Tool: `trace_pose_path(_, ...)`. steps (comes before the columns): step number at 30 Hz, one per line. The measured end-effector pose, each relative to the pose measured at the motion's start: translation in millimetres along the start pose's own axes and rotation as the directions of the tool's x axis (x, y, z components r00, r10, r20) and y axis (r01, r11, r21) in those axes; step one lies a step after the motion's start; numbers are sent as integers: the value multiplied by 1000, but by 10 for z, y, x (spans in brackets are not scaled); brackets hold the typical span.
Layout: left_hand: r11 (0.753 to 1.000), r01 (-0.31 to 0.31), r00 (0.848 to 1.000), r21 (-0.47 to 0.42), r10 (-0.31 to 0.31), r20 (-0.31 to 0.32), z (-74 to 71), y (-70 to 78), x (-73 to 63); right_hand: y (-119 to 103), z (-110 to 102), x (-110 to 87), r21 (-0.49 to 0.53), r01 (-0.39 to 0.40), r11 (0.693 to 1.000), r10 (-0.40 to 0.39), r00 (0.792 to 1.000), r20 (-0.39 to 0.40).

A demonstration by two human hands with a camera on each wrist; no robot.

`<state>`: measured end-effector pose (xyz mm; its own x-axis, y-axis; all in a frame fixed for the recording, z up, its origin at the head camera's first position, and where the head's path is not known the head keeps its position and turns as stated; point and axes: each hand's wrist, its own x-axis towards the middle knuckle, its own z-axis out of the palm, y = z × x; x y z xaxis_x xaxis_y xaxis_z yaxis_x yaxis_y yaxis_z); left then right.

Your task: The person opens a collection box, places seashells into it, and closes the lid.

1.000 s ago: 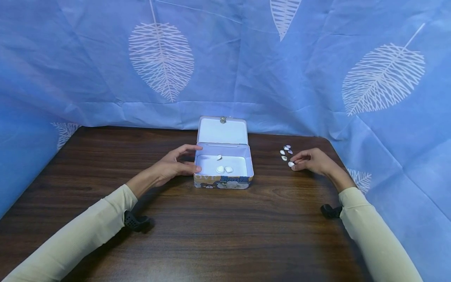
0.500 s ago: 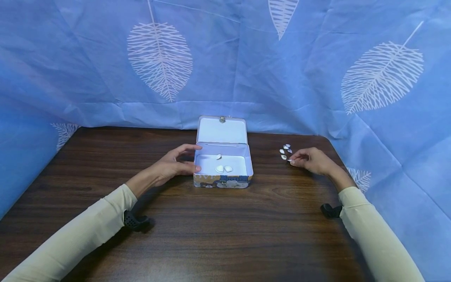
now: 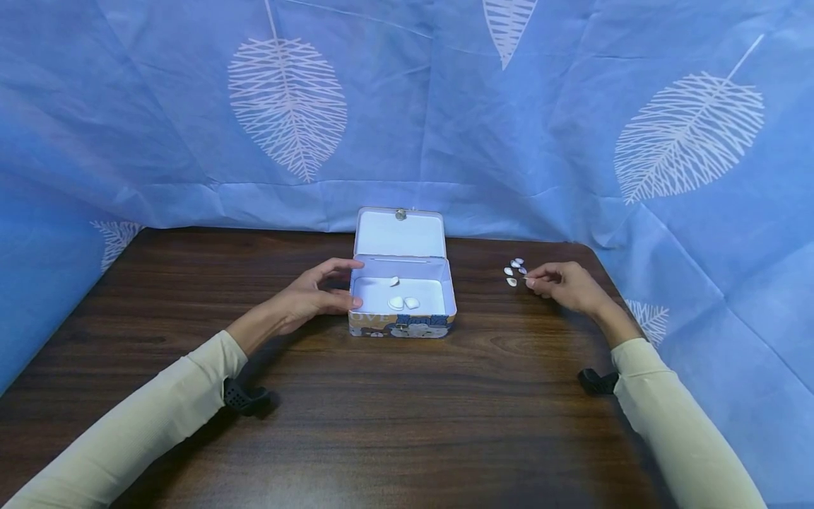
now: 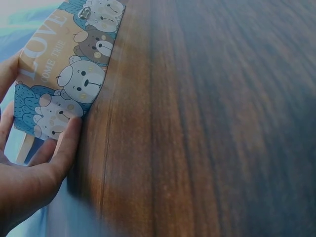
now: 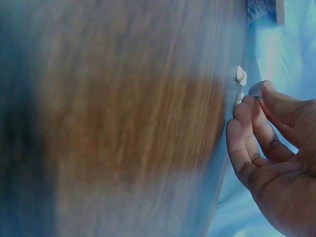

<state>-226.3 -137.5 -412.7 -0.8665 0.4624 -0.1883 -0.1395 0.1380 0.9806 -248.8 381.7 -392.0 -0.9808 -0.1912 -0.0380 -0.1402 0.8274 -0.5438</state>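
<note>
A hinged tin box (image 3: pixel 381 327) stands with its lid (image 3: pixel 400 235) raised. Bear faces and the word LOVE decorate its front in the left wrist view. Inside lie three white seashells (image 3: pixel 396 303). My left hand (image 3: pixel 311 290) holds the box by its left end, thumb near the front corner and fingers toward the back. To the right, my right hand (image 3: pixel 567 286) pinches a small pale seashell (image 5: pixel 256 89) between thumb and fingertips, close beside a group of several loose seashells (image 3: pixel 511 282) on the table.
The dark wood table (image 3: pixel 407 424) carries box and shells, its right edge close to my right forearm. A blue cloth (image 3: pixel 394 127) with white leaf prints hangs behind and at the sides. Both wrists wear black devices (image 3: pixel 244 399).
My right hand has picked the nearest white shell off the table, tilting and lifting it slightly back toward the cloth. The left hand stays at the box.
</note>
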Motion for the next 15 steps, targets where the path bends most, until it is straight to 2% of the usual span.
trace_pose_path(15, 1000, -16, 1000, 4, 15, 9, -3, -4, -7, -259, 54, -70, 40, 75, 996, -69, 990, -123)
